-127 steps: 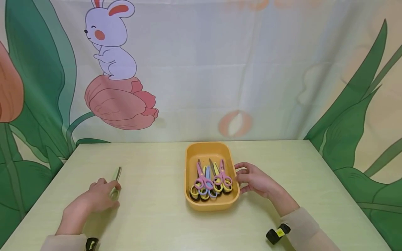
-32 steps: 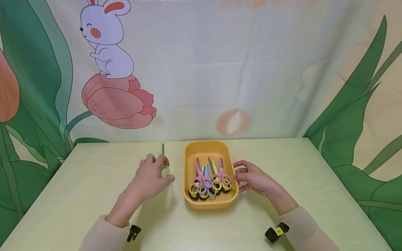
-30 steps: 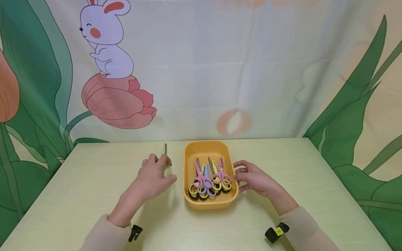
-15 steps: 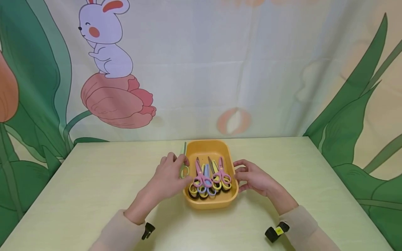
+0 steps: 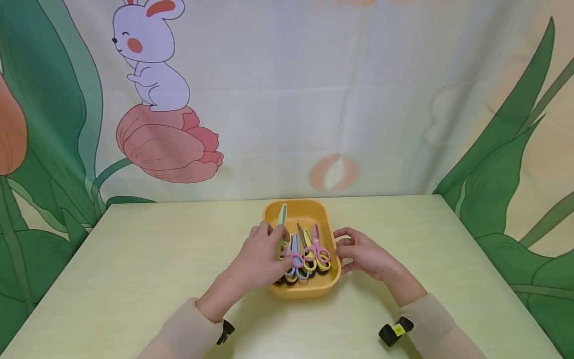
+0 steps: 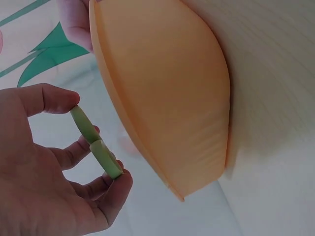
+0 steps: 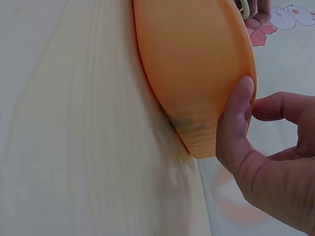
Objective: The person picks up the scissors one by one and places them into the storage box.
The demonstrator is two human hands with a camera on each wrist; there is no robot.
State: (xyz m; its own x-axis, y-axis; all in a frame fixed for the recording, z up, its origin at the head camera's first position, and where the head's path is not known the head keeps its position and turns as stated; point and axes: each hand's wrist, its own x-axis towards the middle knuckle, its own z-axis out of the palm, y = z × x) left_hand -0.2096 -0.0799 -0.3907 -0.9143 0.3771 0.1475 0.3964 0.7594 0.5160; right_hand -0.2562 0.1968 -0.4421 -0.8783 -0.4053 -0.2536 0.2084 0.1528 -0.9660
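Note:
My left hand (image 5: 260,257) pinches a pair of light green scissors (image 5: 282,215) by the handle, blades pointing away, over the left part of a yellow-orange plastic bin (image 5: 305,293). In the left wrist view the green finger loops (image 6: 106,160) sit between thumb and fingertips, above the bin's rim. My right hand (image 5: 363,254) grips the bin's right rim, one digit along the outer wall in the right wrist view. Inside the bin lie pink scissors (image 5: 317,249), blue scissors (image 5: 295,244) and several yellow-and-black ones (image 5: 309,264), partly hidden by my left hand.
The bin stands on a pale wooden table (image 5: 179,239), near its far edge. Behind the table hangs a cloth backdrop (image 5: 278,99) printed with a rabbit, flowers and leaves. A black strapped device (image 5: 395,331) is on the right wrist.
My left hand has carried the green scissors rightward from the left side of the table, across the bin's left rim, to above its contents. The right hand and bin have stayed in place.

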